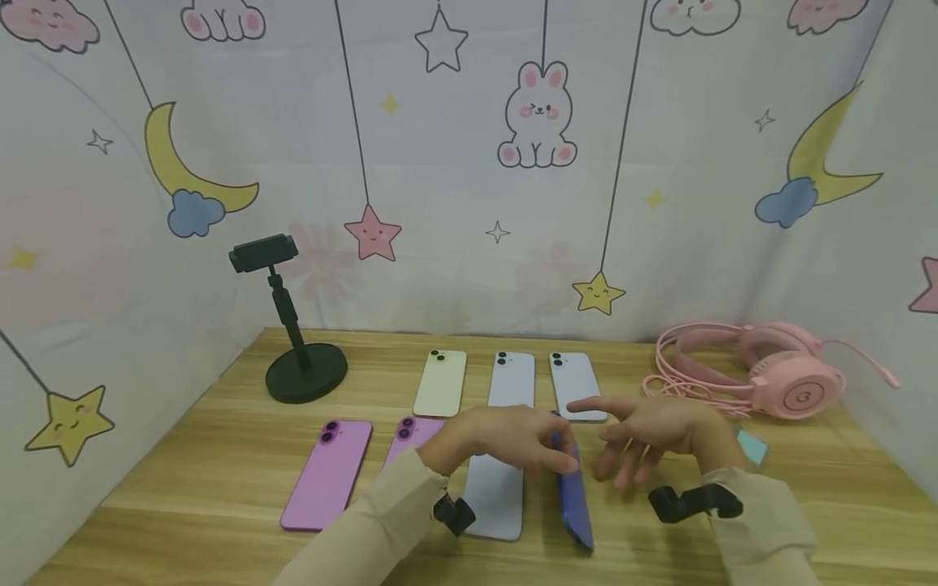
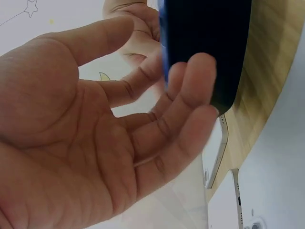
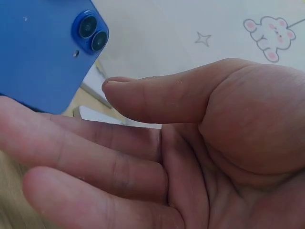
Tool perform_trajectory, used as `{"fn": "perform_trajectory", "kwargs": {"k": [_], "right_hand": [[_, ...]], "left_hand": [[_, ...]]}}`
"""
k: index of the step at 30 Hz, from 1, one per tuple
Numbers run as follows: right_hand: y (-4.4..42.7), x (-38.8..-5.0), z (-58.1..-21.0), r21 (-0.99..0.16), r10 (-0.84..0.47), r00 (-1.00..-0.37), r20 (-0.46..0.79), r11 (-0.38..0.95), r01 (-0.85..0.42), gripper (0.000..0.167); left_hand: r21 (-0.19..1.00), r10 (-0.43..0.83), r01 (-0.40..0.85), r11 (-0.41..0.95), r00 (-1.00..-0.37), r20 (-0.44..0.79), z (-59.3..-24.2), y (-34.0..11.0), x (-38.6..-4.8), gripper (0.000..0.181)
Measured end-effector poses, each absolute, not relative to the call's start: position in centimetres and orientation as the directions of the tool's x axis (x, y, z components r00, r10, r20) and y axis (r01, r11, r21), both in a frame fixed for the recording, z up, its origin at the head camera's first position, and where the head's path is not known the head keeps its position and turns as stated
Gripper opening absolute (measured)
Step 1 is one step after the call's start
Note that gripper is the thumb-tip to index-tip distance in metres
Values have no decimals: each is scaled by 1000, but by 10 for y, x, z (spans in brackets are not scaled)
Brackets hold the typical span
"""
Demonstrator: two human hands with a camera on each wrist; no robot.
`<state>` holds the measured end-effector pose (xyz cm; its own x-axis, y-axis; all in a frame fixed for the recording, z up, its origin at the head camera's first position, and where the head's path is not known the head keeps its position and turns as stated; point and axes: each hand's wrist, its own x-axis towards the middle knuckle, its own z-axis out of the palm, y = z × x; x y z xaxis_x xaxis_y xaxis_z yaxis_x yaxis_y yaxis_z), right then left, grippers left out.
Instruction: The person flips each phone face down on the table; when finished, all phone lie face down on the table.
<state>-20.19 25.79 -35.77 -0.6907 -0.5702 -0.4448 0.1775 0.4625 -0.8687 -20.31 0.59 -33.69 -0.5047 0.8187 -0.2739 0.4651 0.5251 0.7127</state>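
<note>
A blue phone (image 1: 573,505) stands tilted on its edge on the table. Its blue back with two lenses (image 3: 38,52) faces right, and its dark screen side (image 2: 207,38) faces my left hand. My left hand (image 1: 513,435) is at the phone's far end, with loosely bent fingers over the screen side; its thumb looks apart from the phone in the left wrist view. Beside the back, my right hand (image 1: 652,435) spreads its fingers and holds nothing. Under my left hand lies a pale grey-blue phone (image 1: 494,505), partly covered by the wrist.
Two pink phones (image 1: 330,480) lie at the left, one partly hidden by my left arm. Farther back are a cream phone (image 1: 440,387) and two whitish phones (image 1: 575,378). A black stand (image 1: 300,370), pink headphones (image 1: 799,387) and a small teal piece (image 1: 751,446) also rest there.
</note>
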Motion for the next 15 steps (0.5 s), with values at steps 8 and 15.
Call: {"fn": "perform_trajectory", "kwargs": {"k": [8,15], "right_hand": [[258,-202,-357,-843,-518,-713,-473,501,196,54],[256,-201,-356,-824,-492,-715,-497,526,211,51]], "left_hand": [[738,776,370,565,-541,-323,-343,13,-198,16],[507,667,450,735,-611,-425,-344,15,-194,21]]}}
